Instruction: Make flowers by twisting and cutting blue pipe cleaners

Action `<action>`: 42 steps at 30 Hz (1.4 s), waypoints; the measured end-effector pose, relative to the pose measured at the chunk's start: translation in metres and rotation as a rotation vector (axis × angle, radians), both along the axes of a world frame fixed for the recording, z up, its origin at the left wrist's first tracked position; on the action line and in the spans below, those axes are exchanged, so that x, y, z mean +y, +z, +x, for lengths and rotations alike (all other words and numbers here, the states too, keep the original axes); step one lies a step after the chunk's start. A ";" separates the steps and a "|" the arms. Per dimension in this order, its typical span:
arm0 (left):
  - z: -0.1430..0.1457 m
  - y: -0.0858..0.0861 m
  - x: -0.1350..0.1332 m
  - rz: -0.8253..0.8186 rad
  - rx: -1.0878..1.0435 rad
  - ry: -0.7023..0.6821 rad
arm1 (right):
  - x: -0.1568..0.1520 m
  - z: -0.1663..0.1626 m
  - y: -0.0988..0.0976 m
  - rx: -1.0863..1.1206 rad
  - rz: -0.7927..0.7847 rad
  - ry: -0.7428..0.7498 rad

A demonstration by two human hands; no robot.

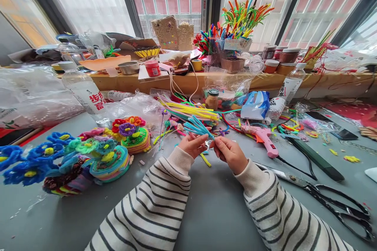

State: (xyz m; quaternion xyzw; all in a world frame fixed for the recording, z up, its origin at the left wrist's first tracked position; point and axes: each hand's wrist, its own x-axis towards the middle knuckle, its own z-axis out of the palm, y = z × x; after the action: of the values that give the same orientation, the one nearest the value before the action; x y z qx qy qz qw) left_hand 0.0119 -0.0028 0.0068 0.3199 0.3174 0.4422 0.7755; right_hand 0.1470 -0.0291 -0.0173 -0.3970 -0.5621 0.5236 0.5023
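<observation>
A small bundle of light-blue pipe cleaners (198,125) fans out toward the upper left above the grey table. My left hand (193,144) is closed round the bundle from the left, fingers beneath it and thumb along it. At the bundle's right end, the thumb and fingers of my right hand (230,152) pinch the gathered tips. A white curved bit shows between the hands; I cannot make out what it is. Just below lies a short yellow pipe-cleaner piece (205,160). Behind the hands is a pile of long yellow and other coloured pipe cleaners (191,110).
Pipe-cleaner flowers in pots (108,162) stand at left. To the right lie a pink glue gun (266,141), large black-handled scissors (321,194) and a dark green bar (316,159). Water bottles (86,94), a small jar (212,100) and plastic bags stand or lie toward the windowsill.
</observation>
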 end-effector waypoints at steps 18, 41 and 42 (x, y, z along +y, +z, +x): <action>0.001 -0.004 0.000 0.090 0.061 -0.069 | 0.000 -0.002 0.001 0.262 -0.103 0.290; 0.000 -0.002 -0.001 0.058 -0.031 -0.118 | -0.005 -0.001 0.011 0.344 -0.296 0.218; 0.000 -0.002 -0.001 0.059 -0.030 -0.124 | -0.005 -0.002 0.011 0.346 -0.297 0.221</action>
State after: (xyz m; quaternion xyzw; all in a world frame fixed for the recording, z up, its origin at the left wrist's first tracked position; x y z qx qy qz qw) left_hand 0.0123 -0.0039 0.0051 0.3552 0.2721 0.4073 0.7962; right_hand 0.1454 -0.0338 -0.0060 -0.3069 -0.4247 0.7123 0.4669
